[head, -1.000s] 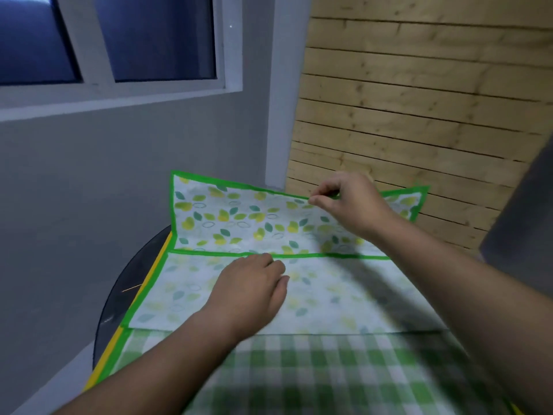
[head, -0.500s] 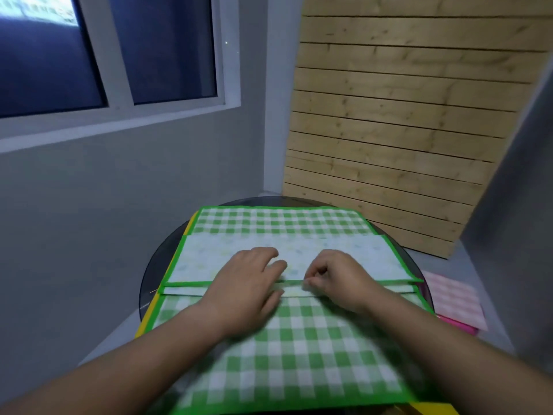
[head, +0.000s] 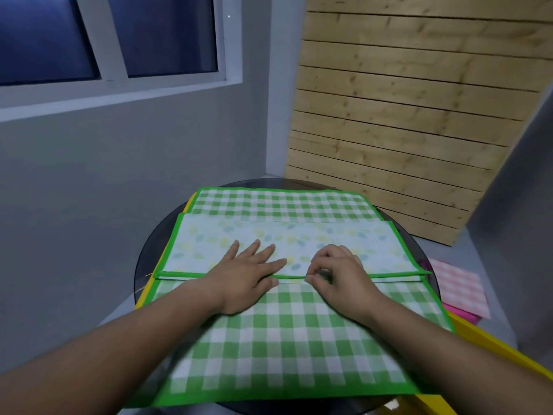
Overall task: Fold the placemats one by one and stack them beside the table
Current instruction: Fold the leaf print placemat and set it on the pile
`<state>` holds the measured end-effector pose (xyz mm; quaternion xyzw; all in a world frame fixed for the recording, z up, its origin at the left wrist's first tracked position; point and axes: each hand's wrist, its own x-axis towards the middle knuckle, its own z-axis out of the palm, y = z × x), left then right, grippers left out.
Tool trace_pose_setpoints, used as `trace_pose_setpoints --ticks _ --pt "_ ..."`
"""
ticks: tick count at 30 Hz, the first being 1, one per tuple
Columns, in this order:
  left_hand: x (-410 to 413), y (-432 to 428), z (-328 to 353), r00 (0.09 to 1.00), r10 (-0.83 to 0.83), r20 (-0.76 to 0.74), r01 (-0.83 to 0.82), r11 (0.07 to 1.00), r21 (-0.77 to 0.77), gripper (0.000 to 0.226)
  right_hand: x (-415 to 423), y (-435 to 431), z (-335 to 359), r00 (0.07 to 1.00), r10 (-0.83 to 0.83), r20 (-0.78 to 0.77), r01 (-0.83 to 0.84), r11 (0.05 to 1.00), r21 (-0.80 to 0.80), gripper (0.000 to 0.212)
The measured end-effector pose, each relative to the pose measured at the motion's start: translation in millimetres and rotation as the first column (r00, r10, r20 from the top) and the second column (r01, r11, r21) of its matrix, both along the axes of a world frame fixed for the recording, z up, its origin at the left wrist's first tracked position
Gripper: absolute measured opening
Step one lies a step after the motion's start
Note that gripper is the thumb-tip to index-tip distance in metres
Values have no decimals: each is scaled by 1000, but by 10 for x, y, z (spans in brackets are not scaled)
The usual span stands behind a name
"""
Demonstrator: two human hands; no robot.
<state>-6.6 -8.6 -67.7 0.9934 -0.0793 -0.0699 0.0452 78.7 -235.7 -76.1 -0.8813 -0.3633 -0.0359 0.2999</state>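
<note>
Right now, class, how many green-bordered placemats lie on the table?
2: the folded leaf-print placemat under the left hand, and the green checked placemat spread flat beneath it. A yellow edge below suggests others hidden.

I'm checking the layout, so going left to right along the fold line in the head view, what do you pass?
Yellow mat edge → left hand pressed flat → right hand pinching the hem of the leaf-print placemat → pink checked placemat.
</note>
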Motion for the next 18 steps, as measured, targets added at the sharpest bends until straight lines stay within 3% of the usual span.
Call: trace_pose_setpoints --ticks 8,12,15,18 --pt "-9 11 -12 1000 1 18 0 1000 -25 51 13 -4 -20 996 59 66 -56 998 -42 7" --pt "-20 3 -16 999 2 40 -1 1000 -30 51 117 57 112 996 91 -19 -93 988 -121 8" --pt "-26 -4 -11 999 0 52 2 999 -32 50 252 168 203 996 82 -20 -84 988 -131 22" --pt "-22 2 -24 998 -5 64 7 1000 -28 49 384 327 236 999 52 -13 -54 957 -284 46"
